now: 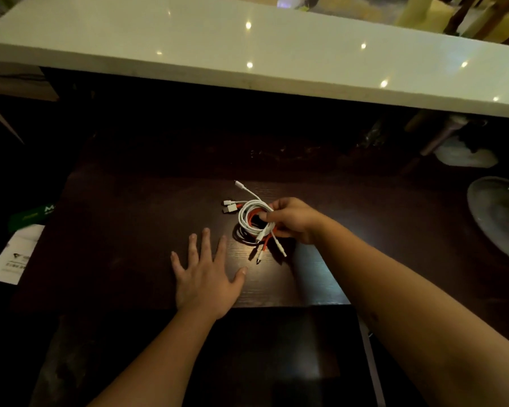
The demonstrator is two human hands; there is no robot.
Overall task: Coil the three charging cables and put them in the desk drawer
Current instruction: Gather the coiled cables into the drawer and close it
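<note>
We see the dark wooden desk top (pixel 130 230) running wide from left to right, with bare room all round our hands; its near edge ends just behind the left hand (pixel 207 277), and below that edge a darker surface shows that we cannot make out. The left hand lies flat, palm down, fingers spread and holding nothing, near the middle of the near edge. The right hand (pixel 291 220) is closed round one side of the bundle of coiled cables (pixel 252 218), white loops with a red one among them, at the middle of the desk top and just beyond the left hand's fingertips. Whether the bundle rests on the wood or hangs just above it we cannot tell. Its plug ends stick out two ways: some toward the far left, others toward the near edge. How many cables are in it is hard to count. A grey dish (pixel 500 212) is cut off at the right edge. The white counter (pixel 218 42) crosses behind.
</note>
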